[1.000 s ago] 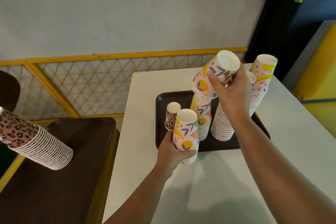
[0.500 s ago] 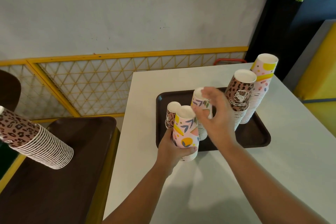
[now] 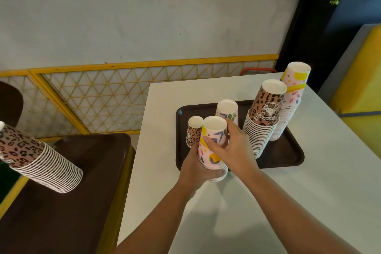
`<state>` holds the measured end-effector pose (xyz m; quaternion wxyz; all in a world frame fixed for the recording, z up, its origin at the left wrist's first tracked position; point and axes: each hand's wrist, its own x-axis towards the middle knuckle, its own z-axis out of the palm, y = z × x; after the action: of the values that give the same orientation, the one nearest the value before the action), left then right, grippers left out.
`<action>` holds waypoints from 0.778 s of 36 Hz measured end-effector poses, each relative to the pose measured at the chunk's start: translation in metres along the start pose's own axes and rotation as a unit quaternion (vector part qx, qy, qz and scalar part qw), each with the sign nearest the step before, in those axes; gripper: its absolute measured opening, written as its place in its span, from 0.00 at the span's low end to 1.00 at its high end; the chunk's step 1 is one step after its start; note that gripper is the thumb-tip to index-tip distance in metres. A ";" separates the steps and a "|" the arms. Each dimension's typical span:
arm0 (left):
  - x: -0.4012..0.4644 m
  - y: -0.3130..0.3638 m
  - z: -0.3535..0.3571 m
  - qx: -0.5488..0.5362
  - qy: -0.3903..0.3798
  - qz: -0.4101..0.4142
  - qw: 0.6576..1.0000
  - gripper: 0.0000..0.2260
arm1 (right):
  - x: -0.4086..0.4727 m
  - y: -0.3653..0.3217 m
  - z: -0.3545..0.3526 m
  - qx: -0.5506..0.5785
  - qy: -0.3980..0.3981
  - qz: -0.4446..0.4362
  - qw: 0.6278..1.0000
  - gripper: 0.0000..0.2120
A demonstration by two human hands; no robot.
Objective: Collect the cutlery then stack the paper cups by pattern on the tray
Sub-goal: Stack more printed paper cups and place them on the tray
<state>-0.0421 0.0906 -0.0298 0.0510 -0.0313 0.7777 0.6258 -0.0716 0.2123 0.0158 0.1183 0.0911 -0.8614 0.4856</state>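
From the head camera I see my left hand (image 3: 195, 168) wrapped around the base of a short floral cup stack (image 3: 212, 146), held at the near edge of the brown tray (image 3: 288, 156), while my right hand (image 3: 231, 148) grips the top cup of that stack, fingers curled round it. On the tray stand a small leopard cup (image 3: 194, 132), another floral stack (image 3: 226, 110), a tall leopard stack (image 3: 262, 117) and, just behind it, a tall pastel stack (image 3: 292, 97). The tray sits on the white tabletop (image 3: 329, 192). On a dark table to the left lies a further leopard stack (image 3: 39, 159)
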 end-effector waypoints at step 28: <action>-0.002 -0.005 -0.001 0.004 0.045 -0.039 0.998 0.30 | 0.074 -0.027 -0.041 0.019 0.191 -0.056 0.980 0.28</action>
<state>-0.0396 0.0886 -0.0339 0.0407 -0.0891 0.7799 0.6182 -0.1305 0.2303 0.0802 0.3057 0.0475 -0.8069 0.5033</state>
